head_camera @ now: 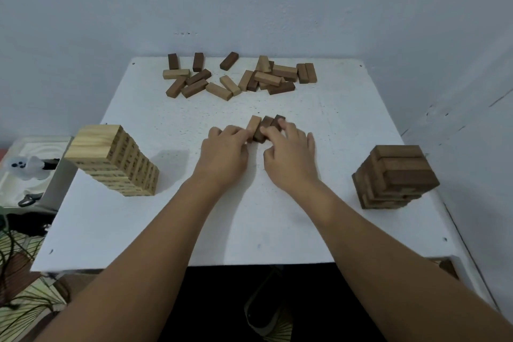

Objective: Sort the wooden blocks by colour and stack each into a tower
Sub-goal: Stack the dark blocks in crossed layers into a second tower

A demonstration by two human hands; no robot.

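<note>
- Two bare forearms reach forward from the near edge of the white desk (pixel 138 230), converging toward its middle.
- The left hand (pixel 226 150) lies knuckles-up, its fingers curled against the left side of a small row of blocks, touching a light block (pixel 254 125).
- The right hand (pixel 291 153) sits just beside it, fingers curled over the row from the right, its tips resting on two dark blocks (pixel 268 125); thumb and fingers pinch the near ends of these.
- The three blocks stand side by side, touching, angled slightly away to the right, held between both hands.
- To the left, near the desk's left edge, stands a tall light tower (pixel 113 161) of pale wood with dark printed marks on its sides.
- To the right, near the right edge, stands a shorter dark tower (pixel 395 178) of brown blocks, its layers a little uneven.
- At the far edge, by the wall, lies a loose pile (pixel 241 78) of mixed light and dark blocks, some overlapping on the right of the pile, others scattered singly on the left.
- Off the desk on the left sits a white tray (pixel 36 158) with a small pale figure on it.
</note>
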